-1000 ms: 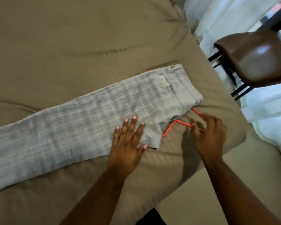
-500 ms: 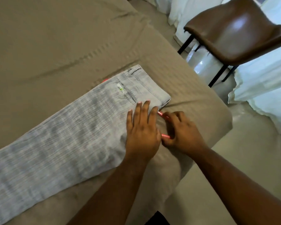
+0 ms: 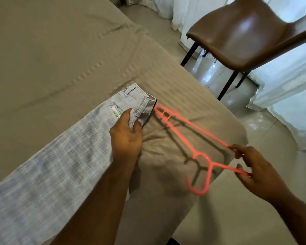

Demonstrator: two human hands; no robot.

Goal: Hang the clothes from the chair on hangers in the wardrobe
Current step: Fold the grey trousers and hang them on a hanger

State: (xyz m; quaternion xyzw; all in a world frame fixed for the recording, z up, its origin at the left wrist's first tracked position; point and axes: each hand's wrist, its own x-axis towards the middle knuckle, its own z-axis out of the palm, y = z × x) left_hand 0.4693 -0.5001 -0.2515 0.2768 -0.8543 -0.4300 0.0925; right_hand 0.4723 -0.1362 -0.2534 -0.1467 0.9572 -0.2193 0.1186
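Observation:
Grey checked trousers lie folded lengthwise on the bed, waistband toward the bed's corner. My left hand grips the waistband edge, fingers curled round the cloth. A pink plastic hanger lies just right of the waistband, one end touching the waistband, its hook pointing toward me. My right hand pinches the hanger's other end near the bed's edge. The brown chair stands beyond the bed at upper right with nothing on its seat. No wardrobe is in view.
The bed with its tan cover fills the left and middle. White curtains hang at the right down to a glossy tiled floor. Cardboard boxes sit at the top edge behind the bed.
The hanger, earlier mostly under the trousers, has been drawn out to the right by my right hand. My left hand went from lying flat on the cloth to gripping the waistband.

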